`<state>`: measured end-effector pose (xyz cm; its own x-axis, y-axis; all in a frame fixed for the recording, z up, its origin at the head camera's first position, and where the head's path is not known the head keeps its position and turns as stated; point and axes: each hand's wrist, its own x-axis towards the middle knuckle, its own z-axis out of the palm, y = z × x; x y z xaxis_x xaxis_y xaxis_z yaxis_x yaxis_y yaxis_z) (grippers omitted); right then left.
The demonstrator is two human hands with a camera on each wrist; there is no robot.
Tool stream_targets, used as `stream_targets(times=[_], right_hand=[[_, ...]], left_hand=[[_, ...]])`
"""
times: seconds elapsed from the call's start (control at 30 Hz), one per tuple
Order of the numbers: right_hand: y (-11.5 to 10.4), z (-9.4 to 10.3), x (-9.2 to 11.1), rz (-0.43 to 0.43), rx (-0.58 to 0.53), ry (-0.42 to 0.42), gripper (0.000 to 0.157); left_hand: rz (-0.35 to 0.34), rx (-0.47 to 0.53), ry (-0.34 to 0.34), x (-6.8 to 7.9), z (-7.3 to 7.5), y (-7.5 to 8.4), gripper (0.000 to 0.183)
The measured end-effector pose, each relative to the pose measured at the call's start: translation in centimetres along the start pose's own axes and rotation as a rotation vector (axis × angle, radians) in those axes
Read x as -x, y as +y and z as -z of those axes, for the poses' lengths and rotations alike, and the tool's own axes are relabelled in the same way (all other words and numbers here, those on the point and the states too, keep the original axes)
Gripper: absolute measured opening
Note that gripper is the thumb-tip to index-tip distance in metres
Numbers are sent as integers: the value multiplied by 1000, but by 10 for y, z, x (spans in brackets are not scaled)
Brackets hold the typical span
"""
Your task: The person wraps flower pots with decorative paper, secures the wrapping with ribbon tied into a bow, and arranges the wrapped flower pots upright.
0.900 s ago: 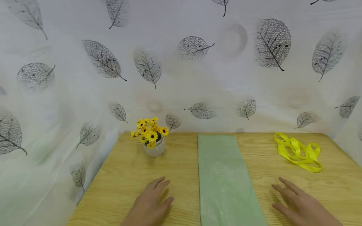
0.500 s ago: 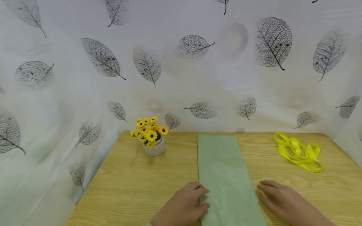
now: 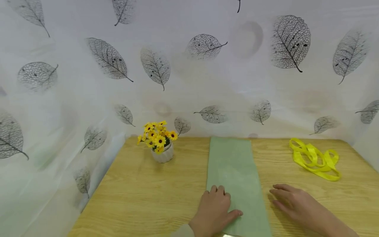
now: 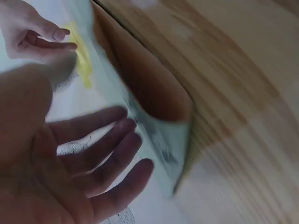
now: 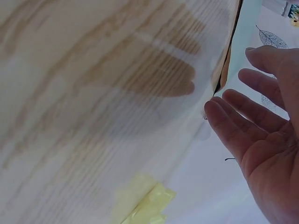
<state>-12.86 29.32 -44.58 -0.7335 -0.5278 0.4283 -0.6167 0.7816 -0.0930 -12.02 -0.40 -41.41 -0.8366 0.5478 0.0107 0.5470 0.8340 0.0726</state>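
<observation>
A long pale green sheet or flat bag (image 3: 235, 164) lies lengthwise on the wooden table (image 3: 148, 187). My left hand (image 3: 214, 207) is over its near left part, thumb spread toward the middle. In the left wrist view the fingers (image 4: 119, 154) are loosely bent with their tips right at the edge of the green piece (image 4: 154, 140), where a brown hollow gapes. My right hand (image 3: 296, 205) hovers just right of the sheet, fingers loosely extended and holding nothing. The right wrist view shows its palm and fingers (image 5: 229, 126) near the dark edge of the green piece.
A white pot (image 3: 164, 154) of yellow flowers (image 3: 157, 135) stands at the back left. A loosely looped yellow ribbon (image 3: 316, 161) lies at the back right. Behind the table hangs a pale curtain (image 3: 177, 85) printed with grey leaves.
My left hand has moved right from the bare wood onto the green sheet. My right hand has come left toward the sheet's right edge. The sheet's near part has shifted slightly left.
</observation>
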Motion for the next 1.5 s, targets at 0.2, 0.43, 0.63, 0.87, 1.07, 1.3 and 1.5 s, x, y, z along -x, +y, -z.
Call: stream_targets(times=[0.2,0.43,0.63,0.87,1.07,1.3,1.5], right_hand=[[0,2,2,-44,21,-4,35],[0,3,6,-67,24,2,37],[4,4,10,-70,22,13,37],[5,4,9,-61,25,13,36],[2,1,7,8,-47,24,36],[-11,-8,-1,216,-252,56,33],[-25,-15,-5,303,-419,-114,30]], left_hand=[[110,61,0,-12,0,27,57],[203,18,-90,-19,-15,41,78],[238,98,-80,-23,-20,39,66],[191,275,-61,-21,-15,29,35],[161,567,-108,-18,-8,13,11],[166,862,-93,-15,-7,1,19],[80,884,-32,-14,-2,-3,20]])
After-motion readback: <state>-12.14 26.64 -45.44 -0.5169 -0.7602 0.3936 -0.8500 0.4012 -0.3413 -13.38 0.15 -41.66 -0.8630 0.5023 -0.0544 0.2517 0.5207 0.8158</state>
